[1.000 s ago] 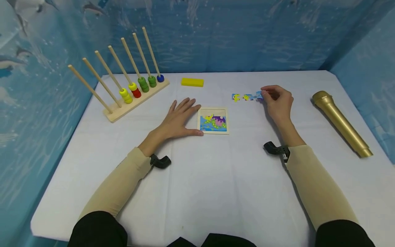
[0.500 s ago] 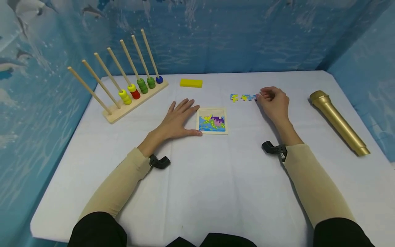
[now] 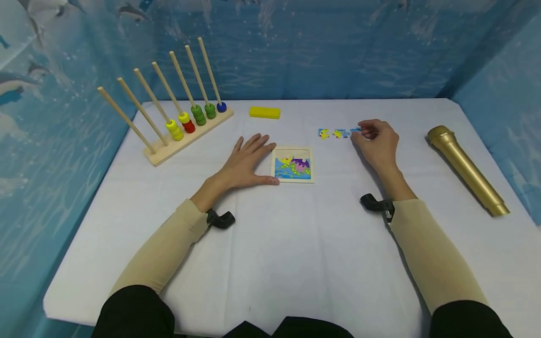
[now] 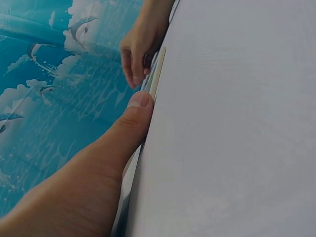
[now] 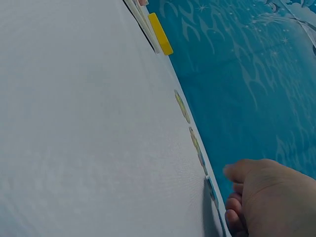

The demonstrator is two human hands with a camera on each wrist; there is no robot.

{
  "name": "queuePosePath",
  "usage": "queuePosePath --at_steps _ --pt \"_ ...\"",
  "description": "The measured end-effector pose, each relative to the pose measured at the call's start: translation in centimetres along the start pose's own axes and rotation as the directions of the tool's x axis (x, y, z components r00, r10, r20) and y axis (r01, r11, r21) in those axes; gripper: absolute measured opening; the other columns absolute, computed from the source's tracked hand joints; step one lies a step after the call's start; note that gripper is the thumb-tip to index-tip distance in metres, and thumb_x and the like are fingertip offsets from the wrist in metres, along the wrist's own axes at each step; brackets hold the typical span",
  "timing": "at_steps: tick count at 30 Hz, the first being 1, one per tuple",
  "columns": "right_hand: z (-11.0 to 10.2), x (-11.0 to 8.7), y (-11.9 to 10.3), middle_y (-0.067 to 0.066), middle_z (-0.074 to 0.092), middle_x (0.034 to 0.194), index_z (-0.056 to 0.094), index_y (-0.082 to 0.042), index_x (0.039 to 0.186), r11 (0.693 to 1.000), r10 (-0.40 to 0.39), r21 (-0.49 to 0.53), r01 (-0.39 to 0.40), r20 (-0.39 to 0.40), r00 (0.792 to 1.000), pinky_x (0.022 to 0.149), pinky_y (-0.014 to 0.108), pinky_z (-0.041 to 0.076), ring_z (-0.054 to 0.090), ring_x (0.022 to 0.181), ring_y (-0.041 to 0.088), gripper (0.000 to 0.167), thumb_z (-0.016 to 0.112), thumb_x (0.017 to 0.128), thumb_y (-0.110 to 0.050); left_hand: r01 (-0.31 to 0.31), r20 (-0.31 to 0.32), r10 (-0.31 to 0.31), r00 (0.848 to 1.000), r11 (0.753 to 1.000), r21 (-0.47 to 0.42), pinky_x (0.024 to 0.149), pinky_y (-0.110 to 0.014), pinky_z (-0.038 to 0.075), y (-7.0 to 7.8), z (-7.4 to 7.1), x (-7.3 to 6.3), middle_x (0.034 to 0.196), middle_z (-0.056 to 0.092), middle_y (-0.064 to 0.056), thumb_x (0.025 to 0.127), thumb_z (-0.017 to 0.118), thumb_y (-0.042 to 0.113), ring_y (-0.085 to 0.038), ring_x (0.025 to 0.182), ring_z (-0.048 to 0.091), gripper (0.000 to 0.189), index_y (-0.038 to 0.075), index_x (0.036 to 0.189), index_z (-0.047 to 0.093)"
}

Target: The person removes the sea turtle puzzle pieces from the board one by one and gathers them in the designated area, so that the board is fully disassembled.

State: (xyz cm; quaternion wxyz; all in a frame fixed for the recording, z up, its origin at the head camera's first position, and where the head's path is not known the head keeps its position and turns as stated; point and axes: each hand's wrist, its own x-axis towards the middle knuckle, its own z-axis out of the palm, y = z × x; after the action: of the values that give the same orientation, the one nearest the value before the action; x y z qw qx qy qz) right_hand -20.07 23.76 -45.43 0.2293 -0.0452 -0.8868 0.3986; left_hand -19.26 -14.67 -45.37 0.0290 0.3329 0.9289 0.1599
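A wooden puzzle tray (image 3: 292,180) lies mid-table, with a yellow, purple and blue dinosaur picture in its lower part and a bare strip along the top. My left hand (image 3: 246,164) lies spread at its left side; the thumb touches the tray's edge. In the left wrist view the thumb (image 4: 136,118) is straight along that edge. Behind and to the right sit small puzzle pieces, one yellow and blue (image 3: 323,134), another beside it (image 3: 341,133). My right hand (image 3: 377,143) is at a blue piece (image 3: 355,130), fingers curled; its fingertips are too obscured to show a pinch.
An abacus stand (image 3: 186,136) with upright pegs and coloured beads stands at the back left. A yellow block (image 3: 264,112) lies near the far edge. On the right lies a gold tube (image 3: 469,171) with a wider end. A blue sea-print curtain (image 3: 321,51) hangs behind the white table.
My right hand has lowered and shifted slightly left at the blue puzzle piece, covering more of it. The left hand stays at the tray. The head view has shifted slightly.
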Motion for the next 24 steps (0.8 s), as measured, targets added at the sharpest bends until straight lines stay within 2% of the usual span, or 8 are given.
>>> queuePosePath --at_steps 4,8,10,13,19,24 --pt "0.4 -0.4 -0.4 0.019 0.072 0.107 0.076 0.001 0.117 0.997 -0.044 0.053 0.049 -0.093 0.995 0.085 0.017 0.044 0.061 0.091 0.013 0.024 0.07 0.099 -0.013 -0.001 0.001 0.0 1.0 1.0 0.004 0.13 -0.062 -0.004 -0.1 0.1 0.1 0.177 0.019 -0.003 0.082 0.07 0.079 -0.024 0.166 0.005 0.107 0.025 0.167 0.033" --pt "1.3 -1.1 -1.4 0.017 0.074 0.101 0.077 0.003 0.112 0.982 -0.132 0.126 0.142 -0.086 0.988 0.083 0.016 0.046 0.058 0.086 0.003 0.02 0.071 0.098 -0.01 0.0 -0.004 0.0 1.0 1.0 0.002 0.13 -0.062 -0.004 -0.1 0.2 0.1 0.177 0.019 -0.003 0.083 0.069 0.079 -0.024 0.166 0.006 0.107 0.025 0.167 0.033" --pt "1.9 -1.7 -2.2 0.016 0.074 0.099 0.077 0.004 0.11 0.971 -0.175 0.155 0.181 -0.051 0.983 0.082 0.016 0.048 0.058 0.084 0.0 0.018 0.072 0.097 -0.008 0.0 -0.005 0.0 1.0 1.0 0.004 0.13 -0.062 -0.003 -0.1 0.2 0.1 0.177 0.019 -0.003 0.083 0.069 0.079 -0.024 0.166 0.005 0.107 0.025 0.167 0.033" --pt "2.9 -2.6 -3.5 0.015 0.074 0.098 0.078 0.003 0.108 0.958 -0.222 0.189 0.216 0.009 0.975 0.08 0.017 0.048 0.058 0.085 0.002 0.016 0.074 0.096 -0.007 -0.001 -0.008 0.001 1.0 1.0 0.005 0.13 -0.062 -0.003 -0.1 0.2 0.1 0.177 0.019 -0.003 0.082 0.07 0.079 -0.024 0.166 0.005 0.107 0.025 0.167 0.033" --pt "4.4 -4.6 -5.7 0.011 0.073 0.097 0.078 -0.002 0.11 0.948 -0.259 0.23 0.218 0.165 0.952 0.08 0.018 0.048 0.06 0.086 0.014 0.016 0.075 0.097 -0.01 -0.001 -0.008 0.001 1.0 1.0 0.0 0.13 -0.062 -0.004 -0.1 0.2 0.1 0.177 0.019 -0.003 0.083 0.071 0.078 -0.025 0.166 0.006 0.107 0.025 0.167 0.033" --pt "5.0 -5.8 -6.7 0.009 0.071 0.096 0.079 -0.006 0.109 0.95 -0.27 0.228 0.212 0.265 0.926 0.078 0.018 0.048 0.06 0.086 0.016 0.015 0.076 0.096 -0.012 0.001 -0.001 -0.001 1.0 1.0 0.007 0.13 -0.062 -0.004 0.0 0.2 0.1 0.177 0.018 -0.003 0.083 0.07 0.078 -0.025 0.166 0.006 0.106 0.025 0.167 0.032"
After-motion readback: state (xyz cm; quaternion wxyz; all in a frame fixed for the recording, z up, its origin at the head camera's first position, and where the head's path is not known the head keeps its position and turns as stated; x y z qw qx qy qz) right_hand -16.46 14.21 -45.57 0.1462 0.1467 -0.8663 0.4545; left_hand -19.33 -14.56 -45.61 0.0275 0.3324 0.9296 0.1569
